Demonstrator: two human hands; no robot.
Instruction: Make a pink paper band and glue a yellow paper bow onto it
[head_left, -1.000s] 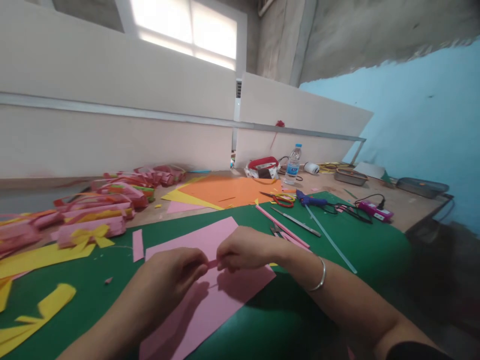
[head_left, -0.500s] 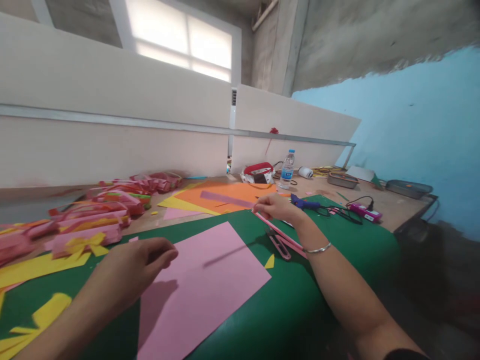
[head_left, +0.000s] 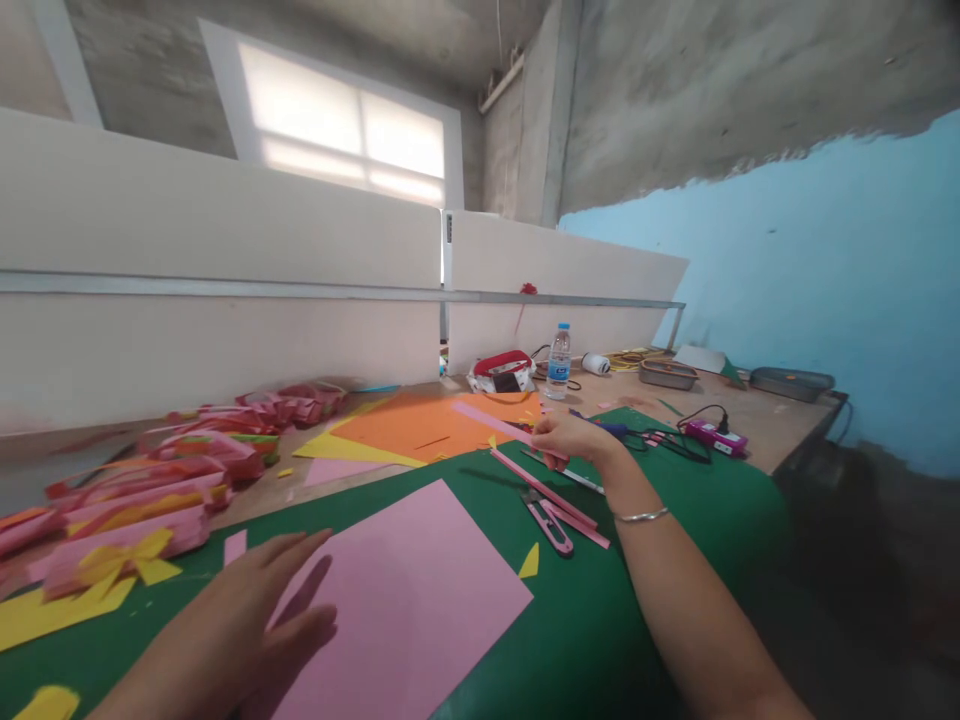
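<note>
My left hand (head_left: 262, 610) is over the left edge of a pink sheet (head_left: 420, 590), fingers apart and holding nothing. The sheet lies on a green mat (head_left: 600, 620). To the right, my right hand (head_left: 570, 438) pinches the end of a pink paper strip (head_left: 491, 420), which reaches left over orange paper (head_left: 397, 425). Below that hand are narrow pink strips (head_left: 547, 490), a white stick-like item (head_left: 577, 478) and pink-handled snips (head_left: 551, 525). A small yellow scrap (head_left: 531, 562) sits beside the pink sheet's right corner.
Pink wrapped bundles (head_left: 150, 510) with yellow bows line the left. Behind my right hand stand a water bottle (head_left: 559, 365) and a red-and-white pouch (head_left: 502, 375). A blue tool with a cable, a magenta box (head_left: 716, 438) and grey trays (head_left: 667, 374) are at the right.
The view has tilted up slightly. My left hand's fingers have spread, and its position is lower and further left. The strip in my right hand has swung to a different angle.
</note>
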